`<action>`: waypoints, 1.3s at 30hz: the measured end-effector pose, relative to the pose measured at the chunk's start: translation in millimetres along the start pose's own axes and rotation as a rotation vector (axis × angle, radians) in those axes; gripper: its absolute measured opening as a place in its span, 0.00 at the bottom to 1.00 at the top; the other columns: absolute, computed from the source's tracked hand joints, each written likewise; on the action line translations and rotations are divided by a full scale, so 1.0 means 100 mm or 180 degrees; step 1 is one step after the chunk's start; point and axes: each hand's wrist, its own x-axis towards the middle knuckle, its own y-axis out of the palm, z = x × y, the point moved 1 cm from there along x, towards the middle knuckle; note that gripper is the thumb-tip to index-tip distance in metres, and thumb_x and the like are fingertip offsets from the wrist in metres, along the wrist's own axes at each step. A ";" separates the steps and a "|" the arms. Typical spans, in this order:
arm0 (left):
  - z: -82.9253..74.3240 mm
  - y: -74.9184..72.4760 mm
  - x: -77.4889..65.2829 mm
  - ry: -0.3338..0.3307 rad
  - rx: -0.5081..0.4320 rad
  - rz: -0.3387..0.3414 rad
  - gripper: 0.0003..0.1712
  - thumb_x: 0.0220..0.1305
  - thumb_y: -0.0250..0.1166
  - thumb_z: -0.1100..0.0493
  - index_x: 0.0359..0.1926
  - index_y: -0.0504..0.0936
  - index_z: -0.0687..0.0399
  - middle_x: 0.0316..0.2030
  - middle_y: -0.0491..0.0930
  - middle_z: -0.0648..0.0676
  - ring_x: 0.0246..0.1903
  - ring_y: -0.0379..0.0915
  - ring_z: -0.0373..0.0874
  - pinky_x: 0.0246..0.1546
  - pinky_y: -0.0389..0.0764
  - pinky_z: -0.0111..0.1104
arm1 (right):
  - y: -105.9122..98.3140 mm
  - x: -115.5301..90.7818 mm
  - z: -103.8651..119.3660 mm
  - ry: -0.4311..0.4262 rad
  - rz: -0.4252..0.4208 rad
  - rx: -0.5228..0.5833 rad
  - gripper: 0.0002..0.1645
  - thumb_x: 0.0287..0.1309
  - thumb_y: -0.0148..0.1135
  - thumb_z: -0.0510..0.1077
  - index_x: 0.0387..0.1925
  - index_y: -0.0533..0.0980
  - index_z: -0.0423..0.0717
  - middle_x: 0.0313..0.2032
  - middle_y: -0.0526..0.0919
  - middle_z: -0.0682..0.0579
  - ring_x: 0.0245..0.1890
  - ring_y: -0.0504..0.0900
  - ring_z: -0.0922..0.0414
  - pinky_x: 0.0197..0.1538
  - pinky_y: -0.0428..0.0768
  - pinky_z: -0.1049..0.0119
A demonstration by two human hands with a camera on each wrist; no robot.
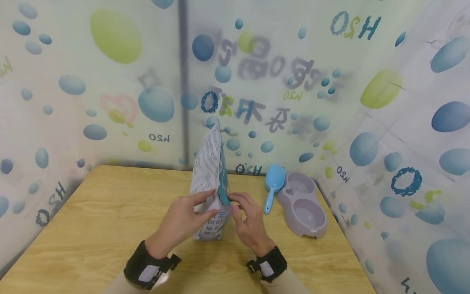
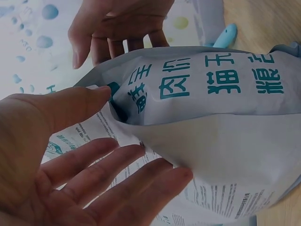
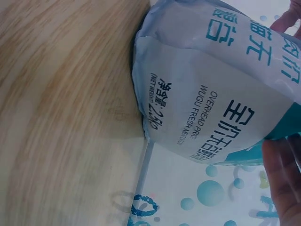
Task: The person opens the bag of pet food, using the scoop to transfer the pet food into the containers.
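A tall white and teal bag of cat food [image 1: 207, 167] stands upright on the table, its narrow printed side toward me and its top tapering to a point. My left hand [image 1: 180, 218] is at its left edge. In the left wrist view, the thumb lies on a teal fold, with the other fingers spread against the printed panel. On the opposite side is my right hand [image 1: 251, 222], its fingertips touching the teal face in the right wrist view. The right thumb stands apart from those fingers. The bag hides part of the right fingers in the left wrist view.
Right of the bag lies a light blue scoop [image 1: 275, 179], its handle toward me. Beside it is a greyish-purple double pet bowl [image 1: 288, 202] near the right edge of the wooden table [image 1: 110, 220]. Bubble-patterned curtains [image 1: 128, 81] surround the table's back and sides.
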 end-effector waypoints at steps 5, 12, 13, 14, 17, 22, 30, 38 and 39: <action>0.05 -0.05 -0.01 -0.0053 -0.0143 0.0052 0.30 0.72 0.85 0.55 0.72 0.91 0.53 0.64 0.93 0.64 0.58 0.96 0.60 0.51 0.97 0.49 | -0.01 0.03 0.02 0.0127 0.0010 0.0098 0.19 0.85 0.58 0.35 0.64 0.89 0.48 0.60 0.93 0.48 0.59 0.95 0.49 0.51 0.93 0.59; 0.07 -0.13 0.03 -0.0165 -0.0372 -0.0001 0.24 0.79 0.78 0.58 0.71 0.91 0.55 0.64 0.93 0.63 0.57 0.97 0.59 0.49 0.97 0.45 | -0.03 0.10 0.06 0.0231 -0.0019 0.0170 0.18 0.88 0.57 0.38 0.63 0.89 0.48 0.58 0.95 0.49 0.55 0.95 0.51 0.50 0.93 0.60; 0.07 -0.15 0.04 -0.0175 -0.0390 -0.0040 0.23 0.80 0.78 0.58 0.71 0.91 0.56 0.64 0.93 0.63 0.57 0.97 0.59 0.49 0.97 0.45 | -0.04 0.11 0.06 0.0235 -0.0030 0.0178 0.18 0.88 0.57 0.38 0.63 0.89 0.48 0.57 0.95 0.49 0.55 0.95 0.51 0.50 0.93 0.60; 0.07 -0.16 0.05 -0.0176 -0.0395 -0.0085 0.23 0.80 0.77 0.58 0.70 0.91 0.56 0.64 0.93 0.63 0.56 0.97 0.59 0.48 0.97 0.45 | -0.04 0.14 0.07 0.0237 -0.0038 0.0188 0.17 0.88 0.57 0.38 0.63 0.89 0.48 0.57 0.95 0.49 0.54 0.96 0.51 0.49 0.93 0.60; 0.06 -0.21 0.09 -0.0148 -0.0381 -0.0232 0.21 0.81 0.77 0.58 0.69 0.91 0.57 0.64 0.94 0.61 0.55 0.97 0.59 0.49 0.97 0.47 | -0.06 0.21 0.08 0.0259 -0.0047 0.0242 0.17 0.89 0.57 0.38 0.63 0.89 0.48 0.56 0.95 0.48 0.52 0.96 0.49 0.49 0.94 0.60; 0.03 -0.31 0.18 -0.0010 -0.0323 -0.0450 0.19 0.83 0.75 0.58 0.68 0.92 0.57 0.61 0.95 0.60 0.52 0.98 0.60 0.45 0.97 0.50 | -0.08 0.36 0.12 0.0365 0.0019 0.0330 0.16 0.91 0.58 0.42 0.63 0.89 0.47 0.58 0.96 0.48 0.52 0.97 0.48 0.49 0.95 0.60; -0.03 -0.39 0.34 0.0100 -0.0308 -0.0612 0.17 0.85 0.73 0.56 0.66 0.93 0.55 0.62 0.95 0.59 0.49 0.98 0.60 0.46 0.97 0.52 | -0.16 0.60 0.20 0.0374 0.0094 0.0359 0.17 0.92 0.58 0.43 0.65 0.88 0.42 0.61 0.95 0.43 0.52 0.97 0.44 0.50 0.96 0.57; -0.11 -0.39 0.50 0.0122 -0.0282 -0.0572 0.19 0.87 0.71 0.52 0.69 0.92 0.53 0.57 0.97 0.57 0.50 0.97 0.57 0.48 0.96 0.51 | -0.25 0.85 0.28 0.0434 0.0139 0.0521 0.17 0.93 0.57 0.44 0.62 0.88 0.40 0.58 0.95 0.41 0.50 0.98 0.46 0.48 0.97 0.55; -0.13 -0.39 0.52 0.0139 -0.0299 -0.0574 0.19 0.87 0.71 0.52 0.69 0.92 0.53 0.56 0.97 0.57 0.49 0.97 0.56 0.48 0.96 0.51 | -0.26 0.88 0.29 0.0464 0.0151 0.0541 0.17 0.93 0.58 0.45 0.62 0.88 0.40 0.57 0.95 0.41 0.50 0.98 0.45 0.48 0.97 0.56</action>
